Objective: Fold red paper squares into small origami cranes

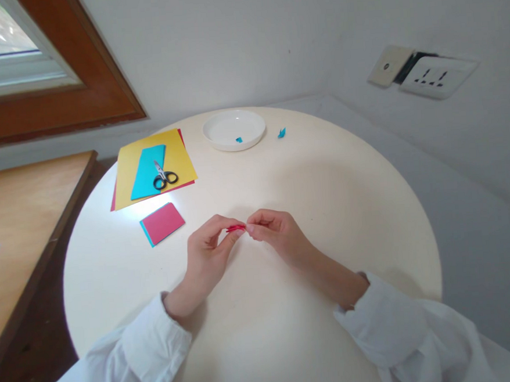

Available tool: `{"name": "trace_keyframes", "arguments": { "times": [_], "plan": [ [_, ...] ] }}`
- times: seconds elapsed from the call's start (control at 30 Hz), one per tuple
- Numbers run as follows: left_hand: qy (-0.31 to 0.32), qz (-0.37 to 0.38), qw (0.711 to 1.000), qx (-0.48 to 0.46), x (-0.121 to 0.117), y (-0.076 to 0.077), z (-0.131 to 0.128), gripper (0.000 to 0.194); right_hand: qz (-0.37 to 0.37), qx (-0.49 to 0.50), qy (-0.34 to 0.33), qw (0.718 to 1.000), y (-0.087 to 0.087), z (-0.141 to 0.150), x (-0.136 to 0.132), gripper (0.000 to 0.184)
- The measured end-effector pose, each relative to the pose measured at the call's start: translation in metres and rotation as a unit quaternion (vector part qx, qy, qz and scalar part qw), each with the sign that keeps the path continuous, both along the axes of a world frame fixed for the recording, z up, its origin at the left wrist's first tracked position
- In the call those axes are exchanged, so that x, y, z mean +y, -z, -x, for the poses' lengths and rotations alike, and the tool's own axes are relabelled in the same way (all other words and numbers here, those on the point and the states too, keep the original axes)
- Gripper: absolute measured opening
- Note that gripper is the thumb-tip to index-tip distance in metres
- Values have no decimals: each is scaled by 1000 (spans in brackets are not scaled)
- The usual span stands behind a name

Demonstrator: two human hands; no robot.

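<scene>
Over the middle of a round white table (289, 305), a small folded piece of red paper (235, 228) is held between my two hands. My left hand (209, 249) pinches it between thumb and fingers from the left. From the right, my right hand (279, 233) has its thumb and fingertips closed at the paper's right end. The fingertips partly cover the paper, so its full folded shape is hidden. To the left of my left hand lies a small stack of red and blue paper rectangles (163, 223).
Scissors (163, 175) with black handles rest on folded blue paper (143, 175), over yellow and red sheets (178, 155). A white plate (217, 144) at the back holds a blue scrap (239, 139). Right of it sits a small folded blue paper piece (281, 133). A wooden surface (32, 200) is at left.
</scene>
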State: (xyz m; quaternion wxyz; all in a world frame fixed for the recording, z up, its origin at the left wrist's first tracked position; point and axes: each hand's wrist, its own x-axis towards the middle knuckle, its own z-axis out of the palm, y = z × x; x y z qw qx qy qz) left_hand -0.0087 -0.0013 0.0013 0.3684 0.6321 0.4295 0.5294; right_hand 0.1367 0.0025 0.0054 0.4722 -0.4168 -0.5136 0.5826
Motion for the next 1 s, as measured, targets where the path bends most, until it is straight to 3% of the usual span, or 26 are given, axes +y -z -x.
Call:
{"name": "trace_keyframes", "arguments": {
  "times": [0.5, 0.83, 1.0],
  "plan": [
    [24, 9, 999, -20, 3, 3, 2, 4, 19, -4, -3, 1000, 4, 0, 2, 14],
    [47, 70, 995, -44, 6, 3, 3, 13, 24, -28, 14, 999, 2, -2, 3, 13],
    [56, 142, 980, -128, 8, 6, 3, 17, 14, -33, 23, 999, 2, -3, 4, 12]
  ]
}}
